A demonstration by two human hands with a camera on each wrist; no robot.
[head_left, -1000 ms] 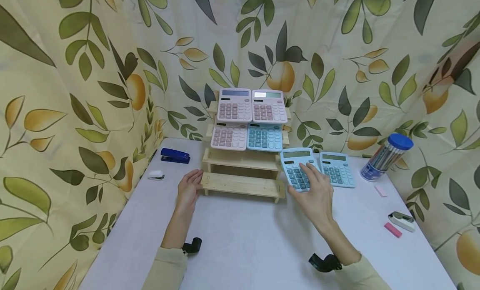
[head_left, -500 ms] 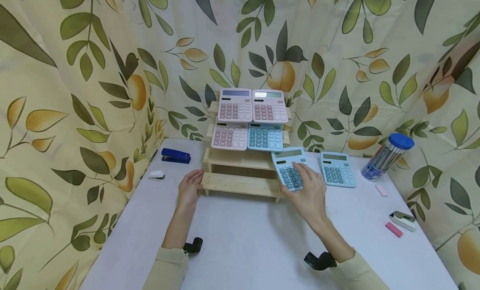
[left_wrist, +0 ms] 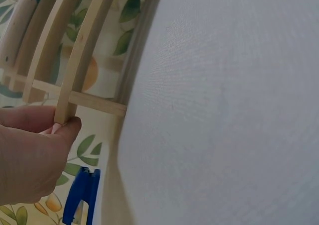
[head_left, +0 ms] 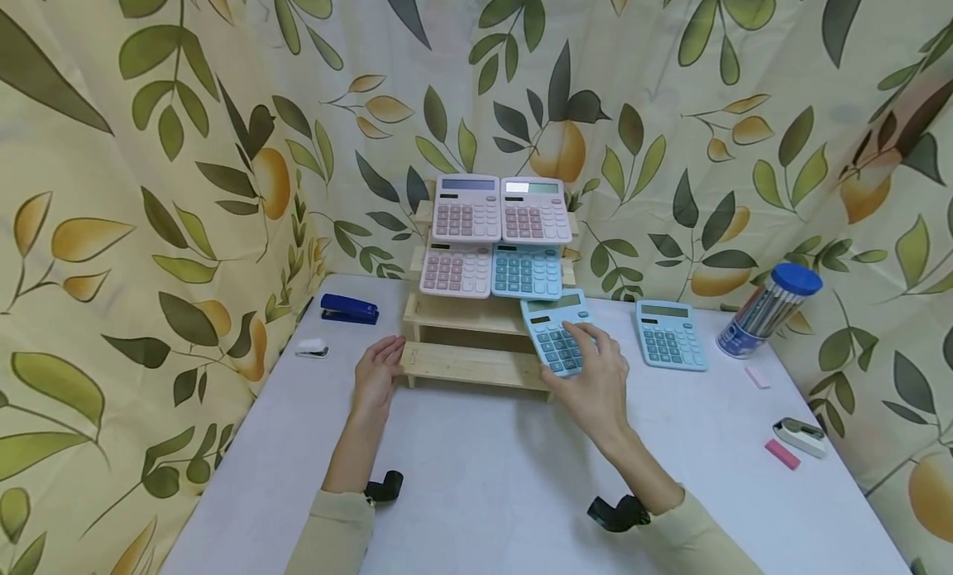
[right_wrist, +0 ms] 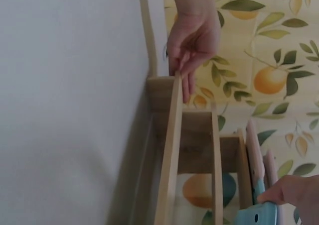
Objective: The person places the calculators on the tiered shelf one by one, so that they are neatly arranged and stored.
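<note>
My right hand [head_left: 600, 386] grips a light blue calculator [head_left: 553, 337] by its sides, tilted, over the right end of the two lower tiers of a stepped wooden rack [head_left: 469, 365]. Its edge also shows as a blue calculator corner [right_wrist: 259, 214] in the right wrist view. With thumb and fingers, my left hand [left_wrist: 35, 148] pinches the left end of the rack's lowest board [left_wrist: 75, 80]. Two pink calculators [head_left: 466, 208] stand on the top tier. Below them, a pink calculator [head_left: 455, 270] and a blue calculator [head_left: 526, 271] sit side by side.
Another blue calculator [head_left: 672, 335] lies on the table right of the rack. Beyond it stand a blue-lidded pencil jar [head_left: 770, 310], a white stapler [head_left: 800, 437] and a pink eraser [head_left: 782, 455]. A blue stapler [head_left: 349, 309] and a small white item [head_left: 312, 347] lie left.
My right hand has carried the blue calculator leftward, from beside the other blue one to over the rack's right end. The left hand stays at the rack.
</note>
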